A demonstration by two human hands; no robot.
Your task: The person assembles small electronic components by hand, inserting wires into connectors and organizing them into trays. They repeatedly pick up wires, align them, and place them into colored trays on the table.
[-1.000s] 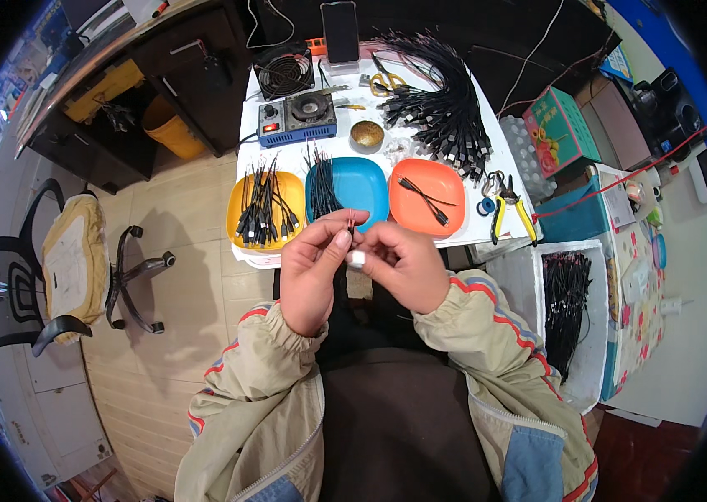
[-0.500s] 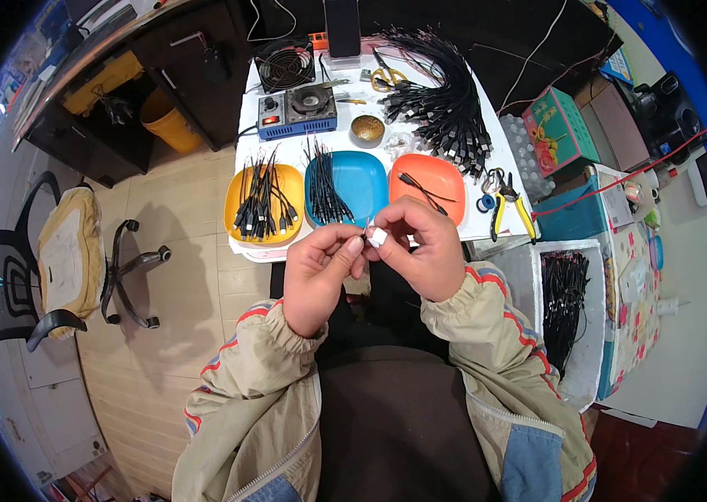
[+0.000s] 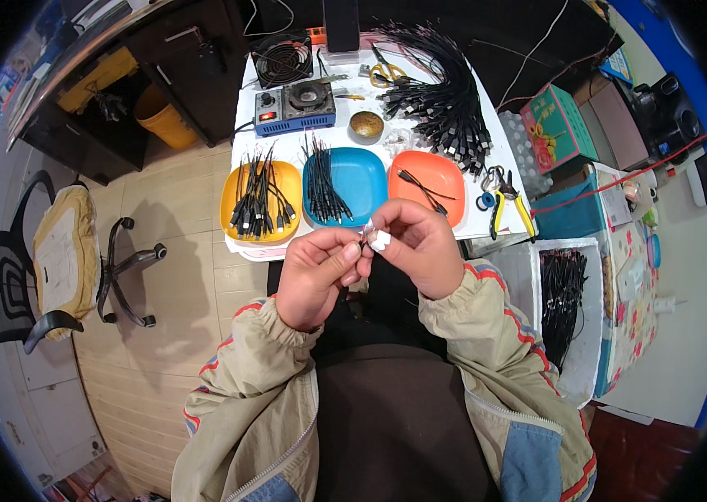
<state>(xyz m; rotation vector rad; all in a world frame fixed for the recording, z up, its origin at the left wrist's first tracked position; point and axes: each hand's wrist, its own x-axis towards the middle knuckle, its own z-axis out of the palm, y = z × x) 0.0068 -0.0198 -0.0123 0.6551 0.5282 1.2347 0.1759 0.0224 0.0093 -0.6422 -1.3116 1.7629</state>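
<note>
My left hand (image 3: 317, 272) pinches a thin black cable (image 3: 361, 244) between thumb and fingers, in front of the table's near edge. Close against it, my right hand (image 3: 422, 248) is closed, thumb to forefinger, at the cable's wire end. A small white piece (image 3: 381, 241) shows at the right thumb tip; whether it is held or wrapped on the thumb I cannot tell. Just beyond my hands stand a yellow tray (image 3: 228, 201) and a blue tray (image 3: 366, 180) with black USB cables, and an orange tray (image 3: 445, 167) with a few black cables.
On the white table are a blue soldering station (image 3: 295, 109), a fan (image 3: 281, 60), a round tin (image 3: 366, 126), yellow-handled scissors (image 3: 385, 75) and a large cable bundle (image 3: 445, 109). Yellow-black pliers (image 3: 500, 216) lie at the right edge. A white foam box (image 3: 591, 326) of cables stands to the right.
Both hands stay together, with a slight shift of the fingers. The white piece has turned and sits a little lower; a black length shows below the left fingers.
</note>
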